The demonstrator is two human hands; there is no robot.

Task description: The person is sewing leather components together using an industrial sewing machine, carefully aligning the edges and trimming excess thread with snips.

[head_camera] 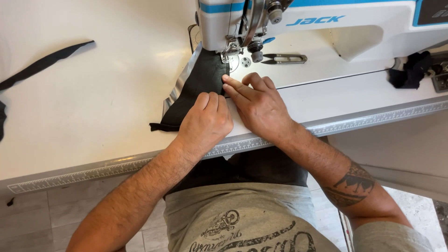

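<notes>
Head view: left hand, fingers curled under, presses the black fabric piece flat on the white table. Right hand lies beside it, fingers extended (gripping nothing), fingertips on the fabric's edge just before the sewing machine presser foot; thread snips rest behind.

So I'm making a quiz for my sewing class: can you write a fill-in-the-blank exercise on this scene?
1. Both hands press a piece of ____ fabric flat.
2. The right hand lies beside the presser foot of the white sewing ____.
3. The left hand is curled into a loose ____.
4. Metal thread ____ lie on the machine bed.

Missing words: black; machine; fist; snips
</notes>
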